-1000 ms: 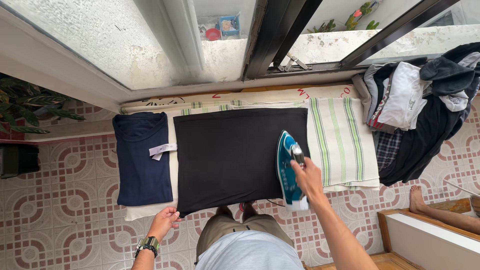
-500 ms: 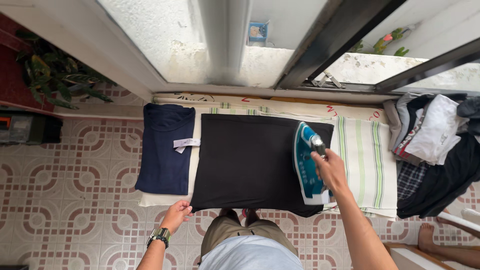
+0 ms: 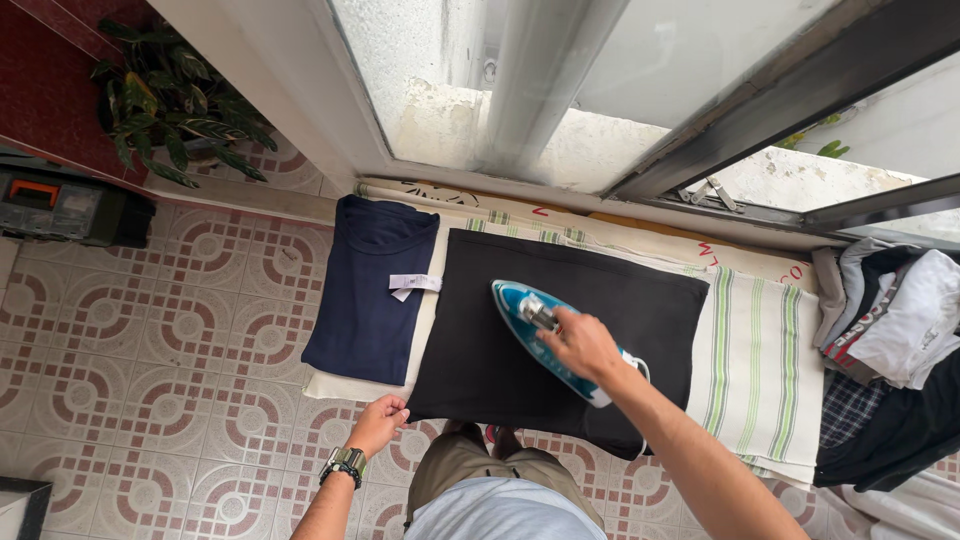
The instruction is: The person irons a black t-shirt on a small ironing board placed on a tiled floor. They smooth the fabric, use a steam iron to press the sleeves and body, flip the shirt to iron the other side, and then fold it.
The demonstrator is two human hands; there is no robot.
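Note:
A black garment [image 3: 640, 300] lies flat on a padded board covered with a green-striped cloth [image 3: 750, 360]. A teal steam iron [image 3: 522, 315] rests on the middle of the black cloth, nose toward the far left. My right hand [image 3: 580, 345] grips its handle. My left hand [image 3: 380, 420], with a watch on the wrist, pinches the near left corner of the black garment at the board's edge. A folded navy garment [image 3: 365, 290] with a white tag lies at the board's left end.
A heap of dark and white clothes [image 3: 890, 340] sits at the right end. A window wall [image 3: 520, 90] runs behind the board. A potted plant [image 3: 170, 100] and a dark toolbox [image 3: 60, 205] stand at the far left on the patterned tile floor [image 3: 150, 370].
The iron has slid from the right edge of the black garment to its middle, with my right hand on it. My left hand stays at the near left corner. The view has shifted left.

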